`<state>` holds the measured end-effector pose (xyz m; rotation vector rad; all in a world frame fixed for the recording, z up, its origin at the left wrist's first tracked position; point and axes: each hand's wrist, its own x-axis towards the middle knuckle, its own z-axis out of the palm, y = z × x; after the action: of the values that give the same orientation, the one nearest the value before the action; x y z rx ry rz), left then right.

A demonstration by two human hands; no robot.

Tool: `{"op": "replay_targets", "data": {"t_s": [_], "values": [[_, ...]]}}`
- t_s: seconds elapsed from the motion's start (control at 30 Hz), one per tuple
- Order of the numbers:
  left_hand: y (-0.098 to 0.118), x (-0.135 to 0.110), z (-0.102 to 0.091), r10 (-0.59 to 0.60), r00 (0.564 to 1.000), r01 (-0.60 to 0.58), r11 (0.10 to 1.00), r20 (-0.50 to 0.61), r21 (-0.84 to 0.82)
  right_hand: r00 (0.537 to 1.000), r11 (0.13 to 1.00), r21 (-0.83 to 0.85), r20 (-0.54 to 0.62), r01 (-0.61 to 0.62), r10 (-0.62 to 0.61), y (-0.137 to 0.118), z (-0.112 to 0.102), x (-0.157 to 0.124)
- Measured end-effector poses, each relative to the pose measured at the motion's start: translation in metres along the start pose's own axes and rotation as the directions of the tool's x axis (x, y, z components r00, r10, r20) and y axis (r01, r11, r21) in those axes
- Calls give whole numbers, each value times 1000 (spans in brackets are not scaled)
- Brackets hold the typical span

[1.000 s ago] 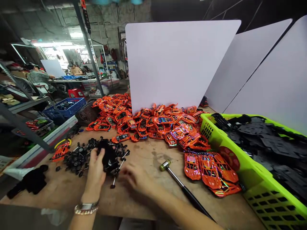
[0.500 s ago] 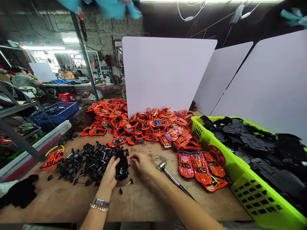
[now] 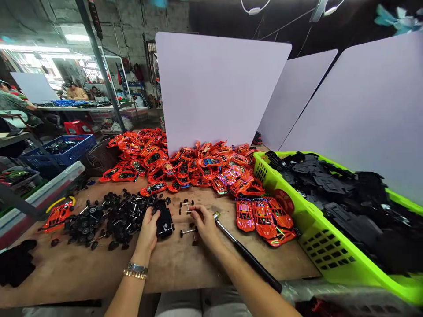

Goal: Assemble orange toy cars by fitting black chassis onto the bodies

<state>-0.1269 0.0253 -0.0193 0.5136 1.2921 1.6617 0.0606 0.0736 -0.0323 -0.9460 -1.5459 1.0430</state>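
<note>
My left hand [image 3: 148, 231] grips a black toy car chassis [image 3: 164, 220] on the wooden bench [image 3: 82, 273], next to a heap of black wheel-and-axle sets [image 3: 122, 218]. My right hand [image 3: 205, 224] appears pinched on a thin metal axle [image 3: 189, 212]. Other loose axle sets [image 3: 189, 232] lie just beside it. A small hammer [image 3: 244, 248] lies right of that hand, its metal head almost at my fingers. Behind stands a large pile of shiny orange car bodies [image 3: 198, 169]. Several more [image 3: 262, 218] lie closer on the right.
A lime-green basket [image 3: 317, 233] of black chassis fills the right side. White boards [image 3: 214, 88] stand behind the pile. One orange car body [image 3: 57, 216] and black cloth [image 3: 15, 264] sit at the bench's left. A blue crate [image 3: 59, 149] and a co-worker [image 3: 76, 92] are beyond.
The view has swung left and tilted up. Separate axle sets now lie between my hands. My right hand has moved right, away from the chassis, towards the hammer. My left hand still holds the chassis.
</note>
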Motion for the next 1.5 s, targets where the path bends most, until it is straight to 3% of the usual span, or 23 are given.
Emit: {"op": "replay_targets", "data": {"t_s": [0.13,0.27,0.47,0.67,0.87,0.93,1.07,1.17,1.23,1.3,1.5], "values": [[6,-18,18,-49,990,42,998,133,56,999,976,218,37,-1,-7,-11,6,7],[11,-37,31,-100,972,86,994,212,73,989,991,129,136,44,-61,-22,11,15],[1,-51,34,-150,983,152,988,104,-8,984,989,-21,100,149,-146,-17,-1,-4],[-10,-65,40,-246,962,252,967,120,-32,974,985,158,222,-73,36,-9,-20,-19],[-15,-82,53,-435,854,474,877,284,-82,951,956,199,263,-217,161,-8,-30,-25],[-21,-88,57,-449,846,485,872,287,-66,952,966,145,251,-216,175,-11,-38,-28],[-32,-97,58,-426,880,441,897,213,-28,969,991,-112,226,-75,99,-17,-65,-45],[-27,-99,51,-417,898,426,904,141,-43,971,920,-393,222,6,88,-18,-76,-62],[-19,-100,46,-403,908,411,910,110,-57,968,817,-575,223,39,110,-16,-66,-64],[-10,-101,42,-393,915,400,914,92,-66,971,727,-686,196,35,138,-14,-43,-54],[1,-102,26,-435,900,435,900,21,-27,946,631,-766,102,-123,309,-11,33,26]]}}
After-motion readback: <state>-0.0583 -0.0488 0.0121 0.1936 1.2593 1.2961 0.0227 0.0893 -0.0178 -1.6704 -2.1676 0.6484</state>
